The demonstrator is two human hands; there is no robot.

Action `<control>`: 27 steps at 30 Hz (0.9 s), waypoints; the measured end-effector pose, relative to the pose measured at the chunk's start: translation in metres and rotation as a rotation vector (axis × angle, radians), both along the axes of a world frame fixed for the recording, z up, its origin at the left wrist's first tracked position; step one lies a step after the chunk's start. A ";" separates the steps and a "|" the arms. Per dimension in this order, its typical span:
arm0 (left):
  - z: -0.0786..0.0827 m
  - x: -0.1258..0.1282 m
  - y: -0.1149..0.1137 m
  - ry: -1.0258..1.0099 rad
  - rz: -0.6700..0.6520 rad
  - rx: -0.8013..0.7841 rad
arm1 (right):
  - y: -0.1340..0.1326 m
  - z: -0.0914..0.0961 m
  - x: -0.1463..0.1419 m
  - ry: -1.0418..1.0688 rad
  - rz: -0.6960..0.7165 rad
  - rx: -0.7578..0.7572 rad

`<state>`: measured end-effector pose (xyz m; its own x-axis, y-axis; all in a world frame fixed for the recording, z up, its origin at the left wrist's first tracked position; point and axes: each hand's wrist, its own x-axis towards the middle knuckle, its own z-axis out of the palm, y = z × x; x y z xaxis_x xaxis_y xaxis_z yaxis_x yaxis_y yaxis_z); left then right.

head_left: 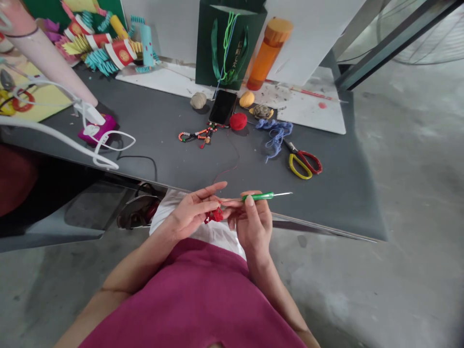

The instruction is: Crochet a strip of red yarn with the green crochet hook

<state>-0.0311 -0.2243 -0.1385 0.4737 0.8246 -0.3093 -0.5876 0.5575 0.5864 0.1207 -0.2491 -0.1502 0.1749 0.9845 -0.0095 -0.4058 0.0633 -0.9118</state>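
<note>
My left hand pinches a small red crocheted piece between its fingers, low over the table's near edge. My right hand grips a crochet hook with a green handle and a thin metal shaft pointing right. The two hands nearly touch, and the hook's tip sticks out clear of them. A fine red thread runs across the dark grey table from the red yarn ball towards my hands. Its last stretch is too thin to follow.
Yellow-and-red-handled scissors and a tangle of blue yarn lie right of the yarn ball. A black phone, a beaded string and small yarn balls sit nearby. A green gift bag, an orange bottle and paper crafts stand behind.
</note>
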 end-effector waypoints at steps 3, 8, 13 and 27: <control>0.001 0.004 -0.001 -0.002 0.005 0.023 | 0.001 -0.001 -0.005 0.044 0.031 0.004; 0.002 0.010 -0.004 0.072 0.132 0.044 | -0.002 -0.007 -0.011 -0.231 -0.127 0.195; 0.002 0.013 -0.007 0.083 0.217 0.034 | -0.002 -0.012 -0.004 -0.690 -0.228 0.563; 0.001 0.003 0.000 0.080 0.120 -0.011 | -0.001 -0.003 -0.005 -0.193 -0.157 0.120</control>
